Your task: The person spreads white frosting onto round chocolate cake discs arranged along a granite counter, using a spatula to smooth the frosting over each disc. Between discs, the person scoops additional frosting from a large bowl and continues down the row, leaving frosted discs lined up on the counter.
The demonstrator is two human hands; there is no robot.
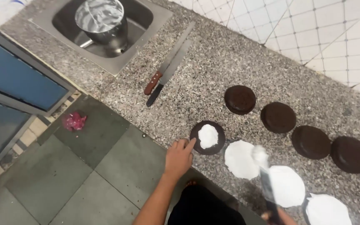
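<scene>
left hand (179, 157) is seen at the counter's near edge, fingers loosely extended, nothing grasped; index fingertip (191, 143) is touching the rim of a dark round cake layer (218, 146) that carries a white cream dollop (208, 136) on top. from the hand, that layer is placed at about 1 o'clock, in contact. right hand (281, 216) is mostly cut off at the bottom edge; it is closed around the dark handle of a spatula (266, 183), whose blade is motion-blurred, with a lump of white cream at the tip. the blade is held over the white-covered rounds: one cream-covered round (239, 159) just beside the dolloped layer at its 4 o'clock, a second (288, 186) and a third (328, 210) further along the same line. four bare dark cake layers (240, 99) are lined up behind, at 12 to 3 o'clock of the dolloped layer. two long knives (169, 66) are laid side by side on the granite counter (213, 62) at 11 o'clock, well apart from the hands. a steel pot (101, 18) is set in the sink (155, 18) at the far 10 o'clock. a pink scrap (74, 121) is seen on the floor.
</scene>
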